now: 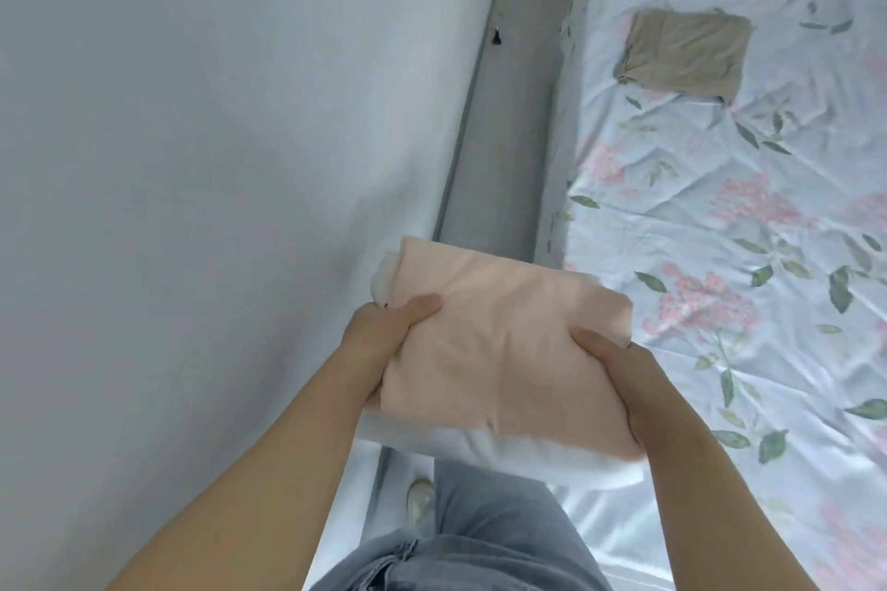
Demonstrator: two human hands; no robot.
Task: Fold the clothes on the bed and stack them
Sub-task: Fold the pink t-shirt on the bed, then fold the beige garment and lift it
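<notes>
A smooth, folded peach garment (pixel 504 350) sat atop a folded white garment (pixel 480 451) at lower centre, raised beside the floral bed (pixel 720 206). Its long axis ran left to right, dipping rightward. The left hand (pixel 384 341) and right hand (pixel 619 374) gripped its short ends, thumbs on top.

The person wore faded grey-blue jeans (pixel 485 542) and a pale shoe (pixel 419 497), both left of the bed (pixel 720 216); the two forearms (pixel 269 470) were bare.
</notes>
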